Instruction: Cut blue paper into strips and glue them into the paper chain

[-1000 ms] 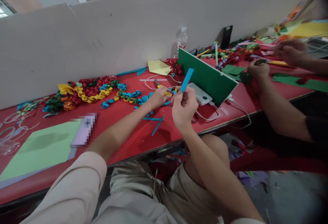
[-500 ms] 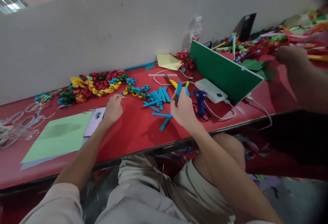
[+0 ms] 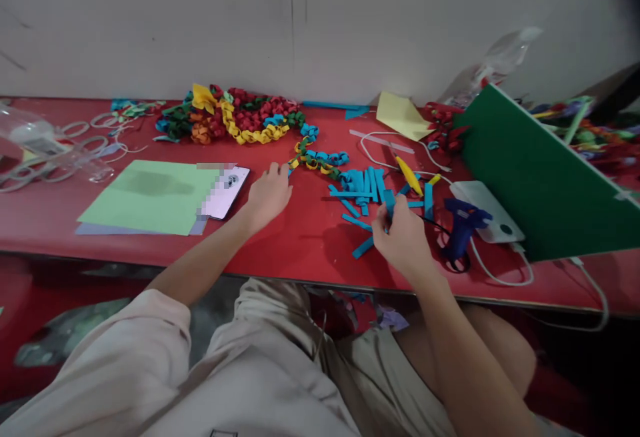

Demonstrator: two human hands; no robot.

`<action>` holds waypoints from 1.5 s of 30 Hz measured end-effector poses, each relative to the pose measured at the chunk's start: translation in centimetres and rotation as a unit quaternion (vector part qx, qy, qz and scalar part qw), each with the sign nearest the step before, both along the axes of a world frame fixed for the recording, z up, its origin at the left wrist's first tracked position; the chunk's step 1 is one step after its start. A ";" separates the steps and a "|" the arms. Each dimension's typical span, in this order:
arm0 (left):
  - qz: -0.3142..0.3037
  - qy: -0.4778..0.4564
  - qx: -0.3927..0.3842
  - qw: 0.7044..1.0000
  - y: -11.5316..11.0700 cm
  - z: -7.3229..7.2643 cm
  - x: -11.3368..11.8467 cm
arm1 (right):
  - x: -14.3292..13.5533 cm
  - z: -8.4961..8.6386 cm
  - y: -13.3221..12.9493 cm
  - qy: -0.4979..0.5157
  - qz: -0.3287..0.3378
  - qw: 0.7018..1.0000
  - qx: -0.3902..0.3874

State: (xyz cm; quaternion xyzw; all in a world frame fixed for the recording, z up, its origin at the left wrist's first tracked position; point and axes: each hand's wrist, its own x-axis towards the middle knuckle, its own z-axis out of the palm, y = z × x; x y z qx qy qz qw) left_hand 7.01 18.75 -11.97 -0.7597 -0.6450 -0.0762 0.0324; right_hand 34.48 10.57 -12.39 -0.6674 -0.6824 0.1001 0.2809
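My right hand (image 3: 404, 233) pinches a short blue paper strip (image 3: 389, 201) between thumb and fingers, just above the table. Around it lie several loose blue paper strips (image 3: 364, 187), with a yellow pointed tool (image 3: 409, 175) behind and a dark blue glue gun (image 3: 463, 227) to its right. My left hand (image 3: 270, 193) rests low over the table with its fingers apart. Its fingertips are beside the yellow-and-blue end of a paper chain (image 3: 320, 160); whether they touch it I cannot tell. That chain leads back to a heaped, many-coloured bunch of paper links (image 3: 240, 117).
Left of my left hand lie a phone (image 3: 230, 191) and green paper sheets (image 3: 150, 193). A white power bank (image 3: 487, 210) with cables sits before an upright green board (image 3: 545, 177). Scissors (image 3: 95, 143) and plastic bottles stand or lie farther out. A pale wall closes the back.
The view has turned left, and the other person's arm at the right has gone out of it. My right hand has drawn away from the yellow tool, holding a blue strip; my left has neared the chain's end.
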 end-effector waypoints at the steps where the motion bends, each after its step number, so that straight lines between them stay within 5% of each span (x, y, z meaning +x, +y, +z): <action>1: -0.001 0.005 -0.009 1.000 -1.0 0.2 0.0 | -0.2 -0.1 0.0 -0.017 0.008 1.000 -0.004; 5: 0.013 0.016 -0.028 0.999 -3.0 1.2 -0.7 | -1.1 -0.1 -0.3 -0.090 0.022 0.996 -0.019; 12: 0.039 0.085 -0.063 0.994 -2.7 2.9 -1.8 | -1.1 0.0 0.4 -0.174 -0.002 0.984 -0.045; 20: -0.077 0.096 -0.017 0.992 -1.6 5.9 0.8 | -3.4 -0.1 5.3 -0.089 -0.055 0.993 -0.055; 24: -0.206 0.055 -0.037 0.976 1.7 4.4 3.1 | -3.2 0.1 5.8 -0.019 0.022 0.996 -0.084; 28: -0.392 -0.050 -0.060 0.917 3.4 1.5 4.4 | -1.5 0.4 5.0 0.013 0.085 0.993 -0.084; 31: -0.393 -0.075 -0.038 0.916 3.1 0.9 4.3 | -0.5 0.4 4.5 -0.032 0.078 0.994 -0.071; 37: -0.372 -0.209 -0.063 0.902 2.2 2.3 1.3 | -0.8 -0.1 3.7 -0.099 0.089 0.987 -0.094; 40: -0.367 -0.240 -0.104 0.893 1.7 2.1 -0.1 | -1.8 0.0 3.6 -0.078 0.077 0.991 -0.079; 45: -0.369 -0.222 -0.151 0.890 0.3 1.0 -0.8 | -3.3 0.0 3.9 -0.020 0.153 0.985 -0.076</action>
